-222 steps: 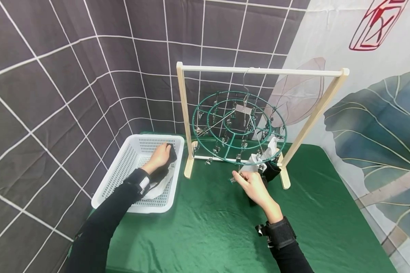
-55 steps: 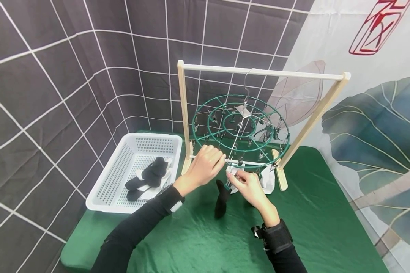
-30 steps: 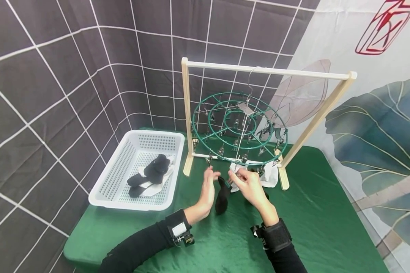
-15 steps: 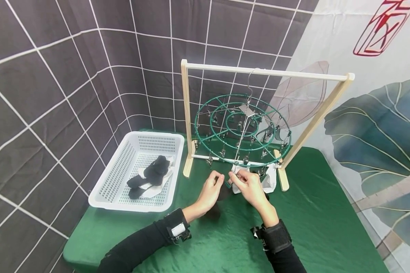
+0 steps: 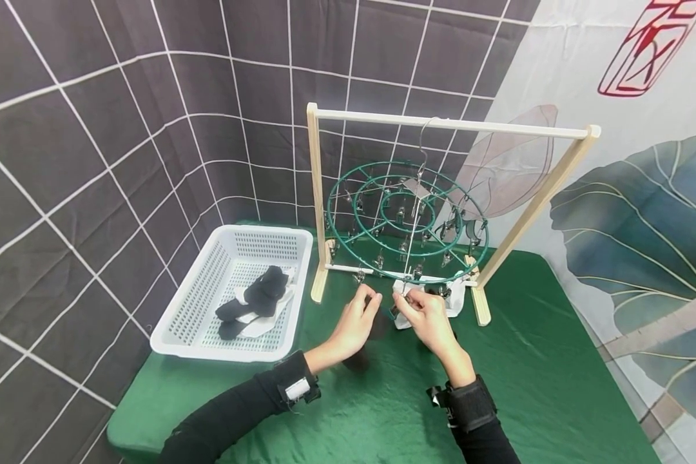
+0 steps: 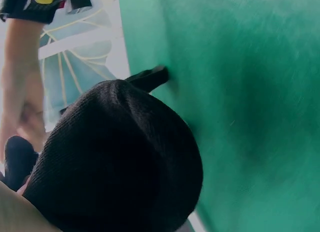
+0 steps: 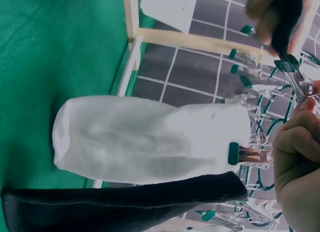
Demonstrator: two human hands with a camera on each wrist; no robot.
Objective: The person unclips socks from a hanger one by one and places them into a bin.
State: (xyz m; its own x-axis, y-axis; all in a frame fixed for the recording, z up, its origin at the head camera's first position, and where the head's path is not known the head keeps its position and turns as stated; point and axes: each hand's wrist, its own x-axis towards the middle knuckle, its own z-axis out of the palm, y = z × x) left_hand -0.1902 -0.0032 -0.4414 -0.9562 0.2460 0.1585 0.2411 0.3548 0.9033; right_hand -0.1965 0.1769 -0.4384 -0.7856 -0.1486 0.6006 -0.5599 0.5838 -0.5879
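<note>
My left hand (image 5: pixel 354 325) pinches a black sock (image 6: pixel 120 157), which hangs below the fingers and fills much of the left wrist view. Close to its right, my right hand (image 5: pixel 432 322) squeezes a metal clip (image 7: pixel 296 78) with green tips between thumb and fingers. In the right wrist view the clip's tips are right at the sock's edge. The clip belongs to a round green drying hanger (image 5: pixel 435 281) with several other clips. A white sock (image 7: pixel 150 139) hangs from one of these, and a black sock (image 7: pixel 120 209) hangs alongside.
A wooden stand with a white top bar (image 5: pixel 452 124) carries the hanger by its hook. To the left, a white plastic basket (image 5: pixel 304 283) holds several dark and white socks (image 5: pixel 267 290). Green cloth (image 5: pixel 348 419) covers the table, with a tiled-pattern backdrop behind.
The left hand has come from the basket to the hanger with the black sock. It was flat beside the sock a second ago and pinches it now. The right hand keeps squeezing the clip.
</note>
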